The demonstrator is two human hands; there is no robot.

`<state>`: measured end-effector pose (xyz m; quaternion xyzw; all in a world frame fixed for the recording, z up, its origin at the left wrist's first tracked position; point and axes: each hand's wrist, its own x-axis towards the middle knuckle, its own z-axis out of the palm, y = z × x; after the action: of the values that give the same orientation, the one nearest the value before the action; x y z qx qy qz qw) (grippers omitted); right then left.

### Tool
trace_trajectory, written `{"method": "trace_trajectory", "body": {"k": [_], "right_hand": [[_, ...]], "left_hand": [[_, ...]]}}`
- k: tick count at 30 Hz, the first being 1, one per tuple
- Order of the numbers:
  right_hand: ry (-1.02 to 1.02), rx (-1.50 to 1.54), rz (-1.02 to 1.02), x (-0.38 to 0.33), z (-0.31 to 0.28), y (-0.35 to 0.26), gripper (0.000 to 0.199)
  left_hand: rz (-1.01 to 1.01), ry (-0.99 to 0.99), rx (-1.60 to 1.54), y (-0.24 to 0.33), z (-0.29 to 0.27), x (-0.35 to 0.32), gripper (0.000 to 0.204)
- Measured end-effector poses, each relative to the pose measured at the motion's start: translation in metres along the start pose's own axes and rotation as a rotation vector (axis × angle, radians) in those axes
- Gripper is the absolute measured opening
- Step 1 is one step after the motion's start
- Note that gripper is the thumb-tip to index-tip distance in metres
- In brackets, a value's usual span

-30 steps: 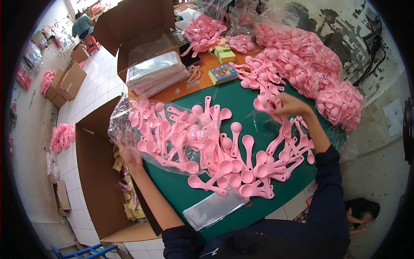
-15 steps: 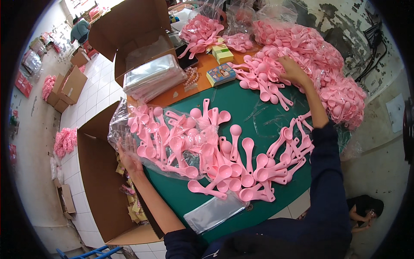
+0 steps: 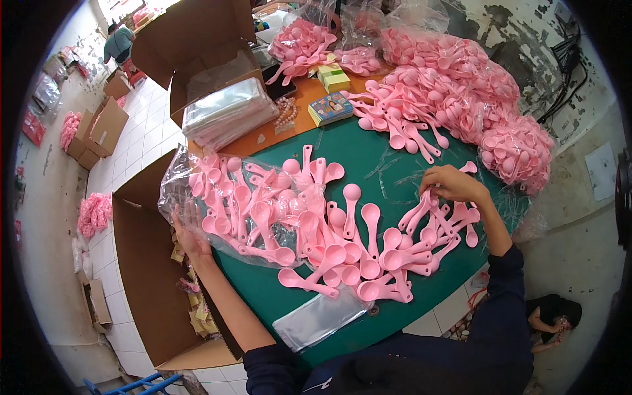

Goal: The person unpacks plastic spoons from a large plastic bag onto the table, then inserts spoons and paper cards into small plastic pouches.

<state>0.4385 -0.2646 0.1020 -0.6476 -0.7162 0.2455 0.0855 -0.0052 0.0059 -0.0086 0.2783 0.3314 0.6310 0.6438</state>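
Observation:
My left hand [image 3: 192, 241] holds the lower left edge of a clear plastic bag [image 3: 172, 186], its fingers partly behind the film. The bag lies spread on the green tabletop, with many pink double-ended measuring spoons [image 3: 262, 217] in it and spilling out of its right side. At the table's right, my right hand [image 3: 454, 184] pinches the handles of pink spoons [image 3: 416, 212] at the edge of a loose group. Further loose spoons [image 3: 370, 227] lie between the bag and that hand. A flat stack of clear bags [image 3: 322, 318] rests near my body.
Big bags full of pink spoons [image 3: 454, 72] are heaped at the far right. Small card boxes [image 3: 330, 108], a pile of clear bags [image 3: 230, 108] and an open carton [image 3: 210, 39] stand at the back. Another deep carton [image 3: 141, 263] is beside the table's left edge. Two people are farther off.
My right hand has come back from the far spoon pile to the group at the right of the table. My left hand stays at the bag. The view has shifted slightly.

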Motion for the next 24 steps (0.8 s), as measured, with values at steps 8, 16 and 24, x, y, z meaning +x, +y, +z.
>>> {"method": "trace_trajectory", "body": {"k": [8,16,24], "right_hand": [[0.089,0.559,-0.005,-0.005,-0.019,-0.005,0.016],[0.171,1.005,-0.012,-0.009,-0.020,-0.008,0.015],[0.059,0.830,0.232,-0.035,-0.006,-0.017,0.019]], "left_hand": [[-0.014,0.025,-0.003,0.002,0.004,-0.002,0.050],[-0.012,0.018,-0.005,0.004,0.006,-0.003,0.050],[-0.019,0.041,-0.032,0.004,0.008,-0.004,0.048]]}}
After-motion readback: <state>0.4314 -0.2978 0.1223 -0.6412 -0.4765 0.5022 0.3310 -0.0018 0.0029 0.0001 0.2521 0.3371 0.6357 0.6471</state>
